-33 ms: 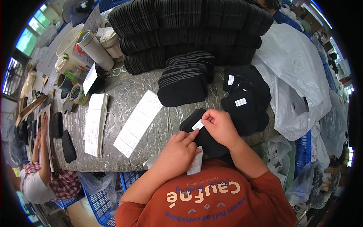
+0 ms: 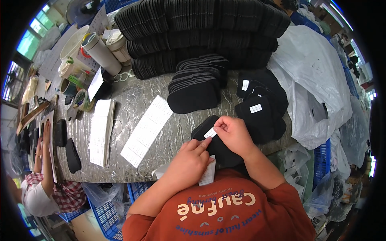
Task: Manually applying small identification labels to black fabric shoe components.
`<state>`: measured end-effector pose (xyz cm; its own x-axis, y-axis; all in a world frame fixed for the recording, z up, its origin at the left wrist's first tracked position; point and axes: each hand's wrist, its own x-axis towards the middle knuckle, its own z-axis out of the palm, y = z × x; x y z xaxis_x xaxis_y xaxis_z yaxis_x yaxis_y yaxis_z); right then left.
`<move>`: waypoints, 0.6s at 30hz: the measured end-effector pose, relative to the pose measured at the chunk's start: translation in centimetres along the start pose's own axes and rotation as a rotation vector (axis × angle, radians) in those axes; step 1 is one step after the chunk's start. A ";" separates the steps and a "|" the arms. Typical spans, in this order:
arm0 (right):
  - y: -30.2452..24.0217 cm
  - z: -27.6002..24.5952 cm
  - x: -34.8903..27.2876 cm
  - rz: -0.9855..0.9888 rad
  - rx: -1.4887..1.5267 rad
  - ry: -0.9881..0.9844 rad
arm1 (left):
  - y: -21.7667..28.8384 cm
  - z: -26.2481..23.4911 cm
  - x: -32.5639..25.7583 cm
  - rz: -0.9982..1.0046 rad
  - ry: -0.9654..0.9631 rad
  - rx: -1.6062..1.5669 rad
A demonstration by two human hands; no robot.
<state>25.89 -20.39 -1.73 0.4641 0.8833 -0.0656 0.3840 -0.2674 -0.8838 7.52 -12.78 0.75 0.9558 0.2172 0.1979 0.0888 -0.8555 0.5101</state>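
A black, rounded, flat pad (image 2: 221, 149) lies at the table's near edge in front of me. On its upper part sits a small white label (image 2: 210, 133). My right hand (image 2: 233, 134) is closed, thumb and forefinger pinching the label's right end. My left hand (image 2: 192, 158) presses an index fingertip on the label's lower edge, its other fingers curled. A white sheet of labels (image 2: 207, 173) is tucked under that hand, partly hidden by it. To the right lies a loose pile of black pads (image 2: 257, 120), some bearing white labels.
Rows of stacked black pads (image 2: 201, 20) line the back, with a smaller stack (image 2: 193, 100) before them. Label sheets (image 2: 146, 132) and a paper bundle (image 2: 101, 132) lie left. A tumbler (image 2: 102, 52) stands behind; plastic bags (image 2: 309, 72) cover the right. A co-worker's arm (image 2: 47, 160) shows far left.
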 end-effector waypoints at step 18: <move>0.8 0.7 0.7 -0.283 -0.277 0.368 | -0.9 -0.6 -0.2 -0.044 -0.019 -0.323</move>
<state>26.00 -19.76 -2.82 0.5418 0.7555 0.3684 0.7080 -0.1739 -0.6845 7.09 -11.80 0.71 0.9584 0.2392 0.1559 0.0393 -0.6515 0.7576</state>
